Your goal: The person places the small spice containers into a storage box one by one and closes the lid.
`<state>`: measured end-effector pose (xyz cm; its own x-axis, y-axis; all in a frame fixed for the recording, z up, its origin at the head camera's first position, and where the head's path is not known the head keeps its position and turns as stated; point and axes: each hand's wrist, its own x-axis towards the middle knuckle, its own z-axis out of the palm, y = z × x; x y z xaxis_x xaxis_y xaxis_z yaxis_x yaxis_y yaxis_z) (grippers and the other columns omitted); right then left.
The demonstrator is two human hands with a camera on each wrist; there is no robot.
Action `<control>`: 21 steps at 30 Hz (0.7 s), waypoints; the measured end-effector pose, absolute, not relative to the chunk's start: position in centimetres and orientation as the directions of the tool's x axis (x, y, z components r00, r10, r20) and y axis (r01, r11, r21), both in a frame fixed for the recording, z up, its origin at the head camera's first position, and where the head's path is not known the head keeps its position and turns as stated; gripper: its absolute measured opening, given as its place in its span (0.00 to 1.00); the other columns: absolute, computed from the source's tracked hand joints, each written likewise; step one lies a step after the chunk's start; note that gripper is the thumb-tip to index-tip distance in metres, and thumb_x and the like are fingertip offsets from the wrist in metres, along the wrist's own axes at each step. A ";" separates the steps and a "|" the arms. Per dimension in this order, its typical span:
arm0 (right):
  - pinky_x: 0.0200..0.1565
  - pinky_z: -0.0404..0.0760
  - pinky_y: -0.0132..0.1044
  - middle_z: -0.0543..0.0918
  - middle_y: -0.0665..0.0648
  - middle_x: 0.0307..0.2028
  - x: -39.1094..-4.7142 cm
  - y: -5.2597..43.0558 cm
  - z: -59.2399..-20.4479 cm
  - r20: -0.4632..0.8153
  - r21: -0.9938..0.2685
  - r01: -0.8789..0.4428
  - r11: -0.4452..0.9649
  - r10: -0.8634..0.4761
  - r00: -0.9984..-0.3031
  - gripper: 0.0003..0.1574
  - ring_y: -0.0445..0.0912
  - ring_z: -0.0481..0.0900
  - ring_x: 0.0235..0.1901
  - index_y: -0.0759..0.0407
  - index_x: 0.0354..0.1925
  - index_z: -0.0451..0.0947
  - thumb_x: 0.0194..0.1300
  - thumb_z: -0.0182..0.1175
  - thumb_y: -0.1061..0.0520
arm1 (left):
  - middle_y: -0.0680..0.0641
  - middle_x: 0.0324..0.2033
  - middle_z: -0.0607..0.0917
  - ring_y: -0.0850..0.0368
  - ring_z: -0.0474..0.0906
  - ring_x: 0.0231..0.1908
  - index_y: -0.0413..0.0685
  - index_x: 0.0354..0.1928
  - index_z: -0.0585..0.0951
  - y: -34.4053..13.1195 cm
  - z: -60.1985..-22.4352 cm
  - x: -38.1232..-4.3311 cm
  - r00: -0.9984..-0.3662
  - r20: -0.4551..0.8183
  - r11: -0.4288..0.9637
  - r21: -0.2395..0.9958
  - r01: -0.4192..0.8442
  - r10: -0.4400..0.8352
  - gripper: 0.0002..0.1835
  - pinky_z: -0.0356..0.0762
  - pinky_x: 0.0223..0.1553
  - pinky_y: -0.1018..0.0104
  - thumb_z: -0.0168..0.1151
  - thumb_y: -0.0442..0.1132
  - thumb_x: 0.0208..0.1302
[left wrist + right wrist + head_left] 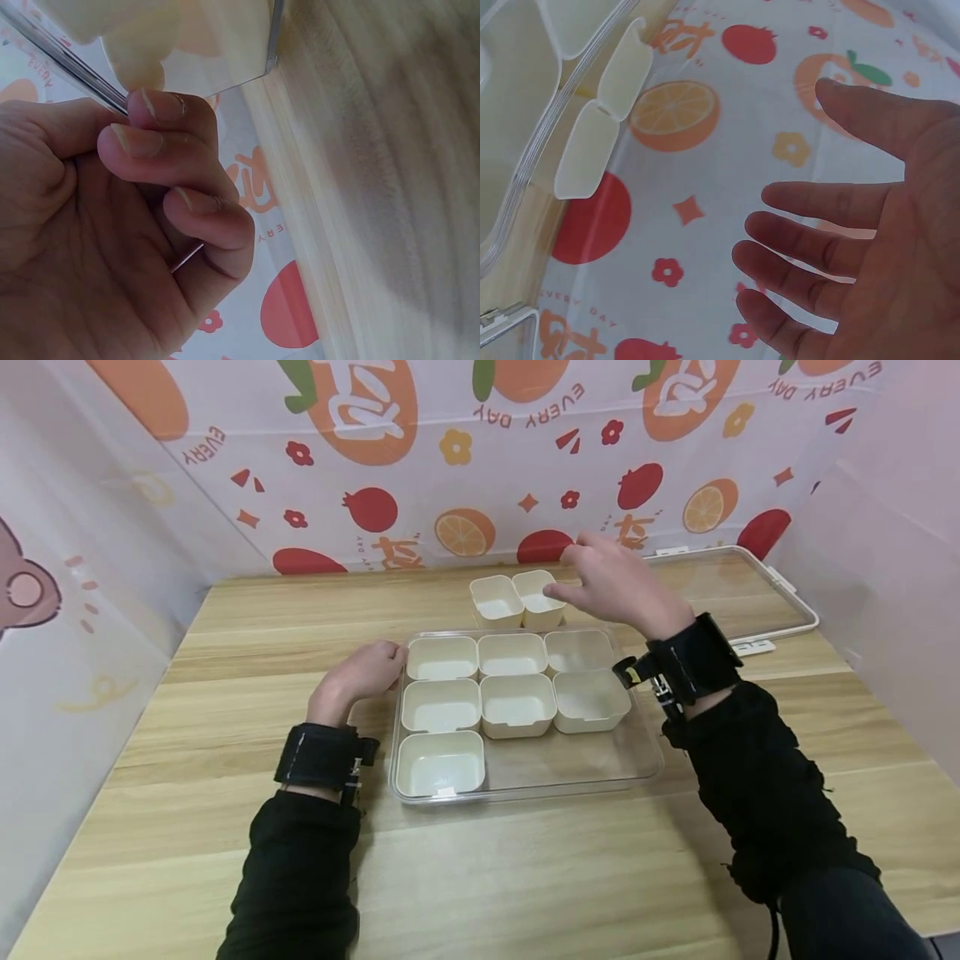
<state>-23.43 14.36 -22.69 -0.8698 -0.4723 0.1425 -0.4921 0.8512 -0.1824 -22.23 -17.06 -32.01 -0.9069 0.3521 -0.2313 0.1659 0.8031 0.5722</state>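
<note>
A clear plastic tray (570, 764) lies on the table with several cream rectangular cups (441, 764) in its back rows and front left corner. My left hand (365, 672) pinches the tray's left rim near its back corner; the left wrist view shows curled fingers (161, 154) at the clear wall. Two more cream cups (497, 602) stand side by side behind the tray. Over the right one hovers my right hand (611, 583), thumb spread from the fingers. In the right wrist view its straight fingers (817, 206) hold nothing, apart from the cups.
A clear lid with a white frame (780, 631) lies at the back right of the wooden table (225, 827). Behind the table hangs a fruit-printed cloth (517, 468), close to the two rear cups. Bare tray floor shows at the front right.
</note>
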 end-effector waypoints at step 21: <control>0.37 0.72 0.45 0.73 0.61 0.33 -29.1 13.5 -28.0 -0.008 -0.262 -0.305 0.916 -0.318 -0.948 0.32 0.52 0.68 0.35 0.69 0.44 0.69 0.56 0.59 0.42 | 0.49 0.12 0.67 0.56 0.59 0.14 0.40 0.20 0.69 -17.1 -31.9 -22.4 -0.906 -0.218 0.814 0.548 0.193 0.362 0.25 0.60 0.22 0.61 0.29 0.42 0.71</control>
